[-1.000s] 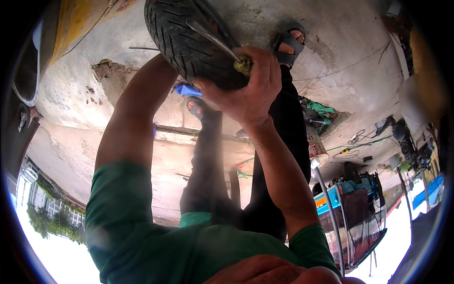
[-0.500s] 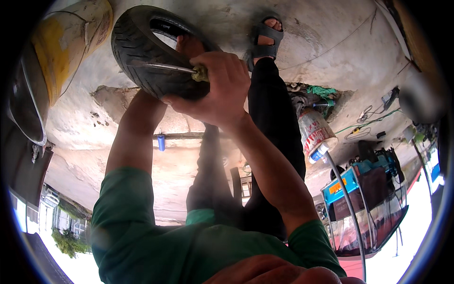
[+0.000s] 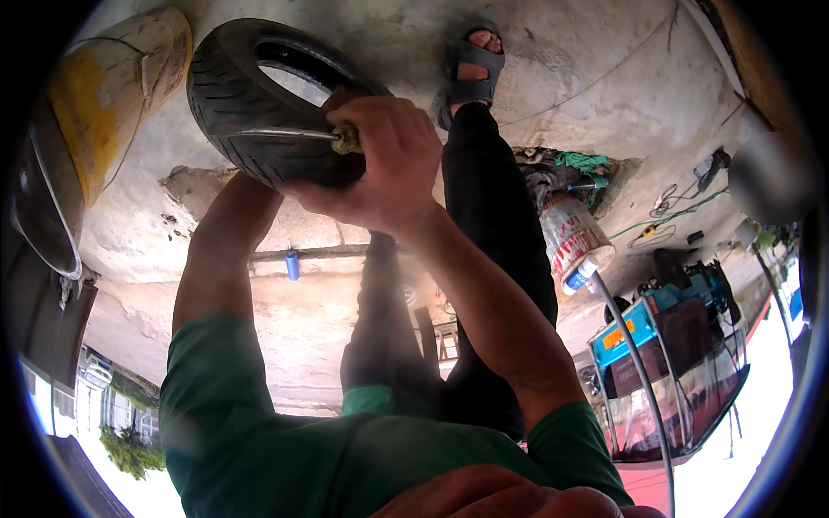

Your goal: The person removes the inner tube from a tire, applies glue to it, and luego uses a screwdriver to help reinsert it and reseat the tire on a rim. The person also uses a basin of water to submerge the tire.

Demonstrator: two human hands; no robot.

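The right hand has its fingers clamped around the handle of a tool, a yellowish-green grip with a thin metal shaft. The shaft points left across the tread of the tyre; whether its tip is in the rubber or only against it, I cannot tell. The right thumb reaches out along the tyre's near lower edge. The tyre is at the upper left of the view, tilted, its opening facing up and to the right, in front of the person and between the arms. The left arm passes behind it, and a little of the left hand shows dark at the opening's right end; most of its fingers are hidden, so I cannot tell how they are set. Right of the tyre, a sandal is on the foot on the concrete floor. A yellow-and-white drum is at far left, a small blue cylinder below the tyre, and a white bucket with red marks to the right, near a green cloth.
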